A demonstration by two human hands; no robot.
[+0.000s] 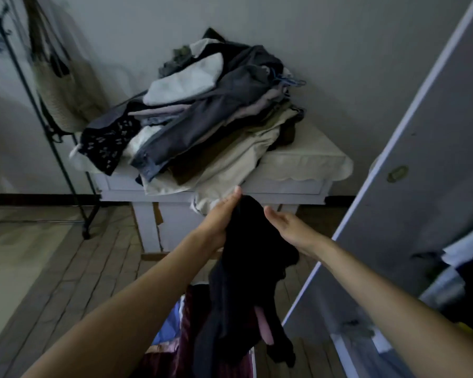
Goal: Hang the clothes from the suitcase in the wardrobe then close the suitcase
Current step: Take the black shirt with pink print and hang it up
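A black garment point(246, 257) hangs between my two hands in the middle of the head view, its lower end trailing down with a pink strip. My left hand point(219, 219) lies flat against its left side, fingers straight. My right hand point(287, 227) is beside its right side with fingers straight, palm turned toward the cloth. Below, at the bottom edge, lie dark red and blue clothes point(175, 350); the suitcase itself is not plainly visible. The open white wardrobe door point(410, 159) stands at the right.
A white side table point(298, 184) against the wall carries a tall heap of clothes point(202, 113) with blue hangers. A black coat stand point(52, 148) with a woven bag point(63, 85) stands at the left. Wardrobe shelves with folded things point(464, 257) show at far right. The floor is tiled.
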